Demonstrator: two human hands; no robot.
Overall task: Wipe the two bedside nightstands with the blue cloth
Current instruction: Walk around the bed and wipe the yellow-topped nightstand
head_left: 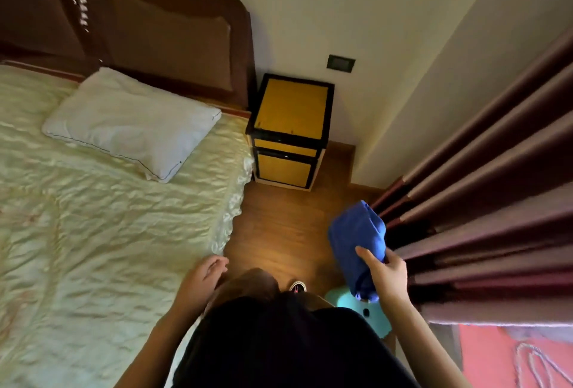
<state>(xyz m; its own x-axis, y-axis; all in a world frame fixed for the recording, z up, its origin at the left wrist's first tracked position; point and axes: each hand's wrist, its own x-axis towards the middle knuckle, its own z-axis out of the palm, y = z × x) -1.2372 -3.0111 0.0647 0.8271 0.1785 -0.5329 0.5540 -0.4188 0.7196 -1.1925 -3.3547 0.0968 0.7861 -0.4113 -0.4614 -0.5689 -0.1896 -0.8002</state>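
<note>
A yellow nightstand (291, 108) with black edges stands against the wall, right of the bed's headboard; its top is bare. My right hand (387, 273) grips the bunched blue cloth (358, 238) in the air over the wooden floor, well short of the nightstand. My left hand (203, 276) hangs near the bed's edge with loosely curled fingers and holds nothing. Only one nightstand is in view.
The bed (108, 232) with a pale quilt and a white pillow (130, 122) fills the left. Dark red curtains (496, 201) hang on the right. A strip of wooden floor (279, 226) runs between them toward the nightstand. A light blue object (344, 300) lies by my feet.
</note>
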